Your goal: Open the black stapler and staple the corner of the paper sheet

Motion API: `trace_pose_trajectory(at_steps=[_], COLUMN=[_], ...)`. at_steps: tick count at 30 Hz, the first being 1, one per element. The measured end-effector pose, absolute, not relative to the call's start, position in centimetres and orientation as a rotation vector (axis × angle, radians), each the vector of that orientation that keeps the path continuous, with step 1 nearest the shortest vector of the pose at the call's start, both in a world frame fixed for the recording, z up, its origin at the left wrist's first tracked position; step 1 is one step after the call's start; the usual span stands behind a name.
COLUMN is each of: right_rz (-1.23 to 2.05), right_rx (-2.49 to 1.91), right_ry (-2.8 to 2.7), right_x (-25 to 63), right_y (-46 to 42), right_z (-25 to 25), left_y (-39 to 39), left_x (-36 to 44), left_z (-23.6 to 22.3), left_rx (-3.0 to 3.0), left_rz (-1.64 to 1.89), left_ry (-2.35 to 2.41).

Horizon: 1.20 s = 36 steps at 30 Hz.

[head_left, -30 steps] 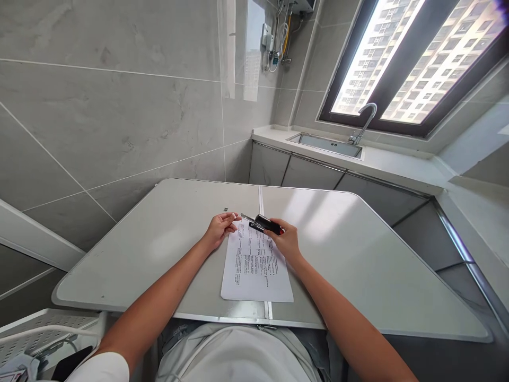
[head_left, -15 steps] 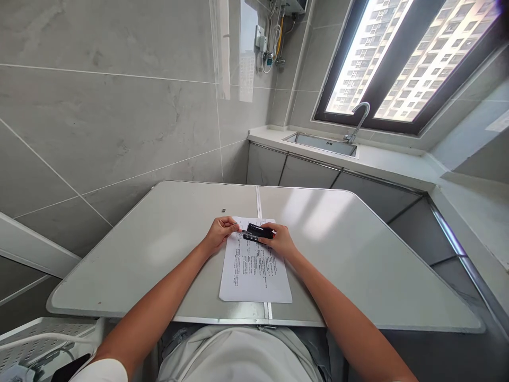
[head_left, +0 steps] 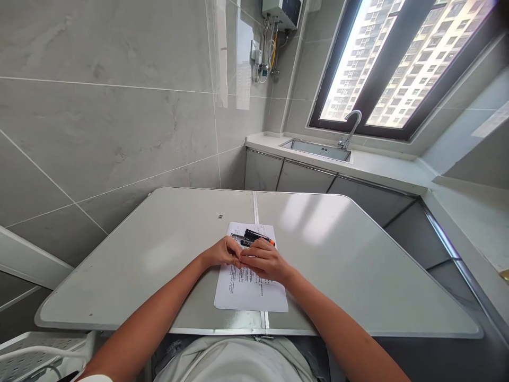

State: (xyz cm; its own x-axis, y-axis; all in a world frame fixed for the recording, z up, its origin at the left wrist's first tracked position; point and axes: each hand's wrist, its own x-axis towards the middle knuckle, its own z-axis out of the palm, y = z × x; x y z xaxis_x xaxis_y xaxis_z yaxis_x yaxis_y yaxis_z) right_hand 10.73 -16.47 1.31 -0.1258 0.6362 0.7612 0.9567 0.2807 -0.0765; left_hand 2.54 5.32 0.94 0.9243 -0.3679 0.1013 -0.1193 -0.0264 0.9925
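A black stapler (head_left: 258, 235) with an orange end sits over the printed sheet of paper (head_left: 246, 292), opened up. Its thin metal part (head_left: 238, 237) sticks out to the left. Just on the near side of it, my left hand (head_left: 223, 251) and my right hand (head_left: 267, 261) meet over the paper. Their fingertips are pinched together, and whatever lies between them is too small or hidden to name. My right hand's knuckles overlap the stapler's near edge. Small dark metal pieces, seemingly staples (head_left: 220, 216), lie on the table beyond the sheet's upper left.
The pale folding table (head_left: 131, 276) has a seam down its middle. Behind it runs a counter (head_left: 382, 163) with a sink (head_left: 318, 149) and a faucet (head_left: 352, 127). A white perforated basket (head_left: 35, 355) stands low at the left.
Both hands have drawn nearer to me and come together. The right hand no longer wraps around the stapler, which now lies beyond the fingers at a slightly different angle. The view has shifted slightly.
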Motion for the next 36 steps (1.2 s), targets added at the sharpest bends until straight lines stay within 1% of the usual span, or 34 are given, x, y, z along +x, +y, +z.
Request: trace_pose_trajectory(at_steps=[7,12,15,17,19,21,24,25,27,30,34,36], right_rz=[-0.523,-0.399,-0.41,-0.451,-0.482,-0.475,-0.304,-0.264,-0.224,-0.257,-0.312,-0.317], right_rx=[-1.305,-1.256,-1.287,-1.382,-1.542,-1.763,-2.14,-2.19,-2.247,-2.284,-2.32,-2.326], right_ry=[-1.782,-1.672,-1.523,-1.308,-1.036,-0.763,-0.364,-0.302,-0.244,-0.255,-0.312,-0.334], right_x=[10.6,9.8,10.4,11.9,14.4,17.5,21.9,23.0,24.6,25.6,26.0,26.1], right_y=[-16.0,-15.5,-15.9,-16.7,-18.0,-19.6,-21.9,-22.5,-23.3,-23.4,-23.0,-23.0], right_z=[1.7,2.1,2.8,3.2,3.1,2.3,0.1,-0.7,-2.1,-3.4,-4.1,-4.3], left_y=[5.5,5.8,6.3,6.6,7.1,7.9,9.4,10.0,11.0,11.8,11.9,11.8], left_x=[2.7,2.8,3.0,3.2,3.6,3.9,4.5,4.7,5.1,5.7,6.3,6.4], left_z=[0.5,0.1,-0.1,0.0,0.2,0.4,0.2,0.0,-0.8,-2.2,-3.5,-3.8], left_rx=[1.555,1.543,1.482,1.447,1.487,1.699,2.056,2.125,2.238,2.504,2.695,2.73], left_rz=[-0.166,-0.131,-0.013,0.155,0.35,0.55,0.78,0.811,0.804,0.673,0.453,0.405], left_ry=[-0.284,-0.274,-0.304,-0.255,-0.101,0.135,0.422,0.467,0.507,0.533,0.416,0.377])
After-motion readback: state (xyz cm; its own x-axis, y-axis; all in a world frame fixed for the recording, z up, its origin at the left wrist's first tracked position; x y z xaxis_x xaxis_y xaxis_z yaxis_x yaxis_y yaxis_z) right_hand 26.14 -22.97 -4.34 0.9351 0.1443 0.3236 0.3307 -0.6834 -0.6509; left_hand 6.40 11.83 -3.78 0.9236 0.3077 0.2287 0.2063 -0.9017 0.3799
